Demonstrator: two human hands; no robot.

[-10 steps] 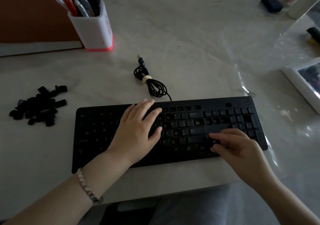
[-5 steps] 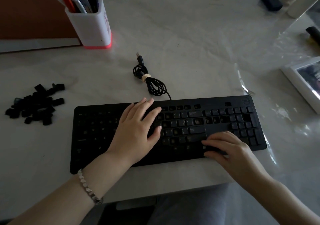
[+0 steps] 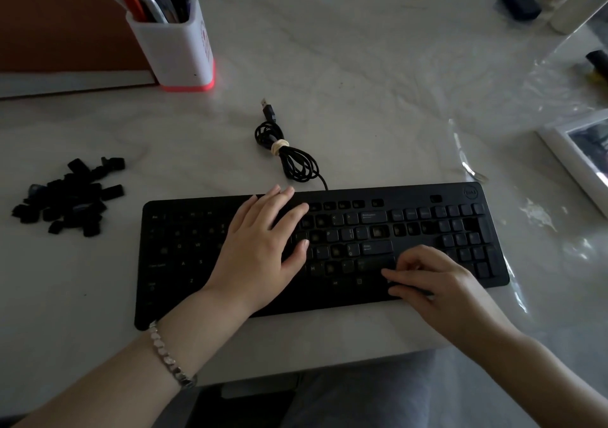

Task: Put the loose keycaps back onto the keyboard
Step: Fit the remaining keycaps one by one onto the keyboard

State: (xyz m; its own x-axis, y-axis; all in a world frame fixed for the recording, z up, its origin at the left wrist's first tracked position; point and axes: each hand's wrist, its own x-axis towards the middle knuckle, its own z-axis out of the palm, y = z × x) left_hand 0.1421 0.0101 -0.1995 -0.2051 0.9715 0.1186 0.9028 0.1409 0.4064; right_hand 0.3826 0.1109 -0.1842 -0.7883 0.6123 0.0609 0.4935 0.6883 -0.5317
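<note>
A black keyboard (image 3: pixel 184 263) lies at the near edge of the table; its left half shows bare key sockets, while its right half carries keycaps. Several loose black keycaps (image 3: pixel 65 197) sit in a heap on the table to the keyboard's left. My left hand (image 3: pixel 260 250) rests flat on the middle of the keyboard with straight fingers. My right hand (image 3: pixel 427 276) is over the lower right key rows with bent fingers. Its index finger and thumb point left and touch the keyboard. Whether a keycap sits between them is hidden in the dark.
The keyboard's coiled cable (image 3: pixel 289 154) with its USB plug lies just behind the keyboard. A white pen holder (image 3: pixel 177 49) stands at the back left. A white frame (image 3: pixel 572 154) sits at the right edge, and small dark objects (image 3: pixel 519 3) at the back right.
My right hand has slid left along the keyboard's lower rows, and its fingers have curled more. My left hand has stayed flat in place.
</note>
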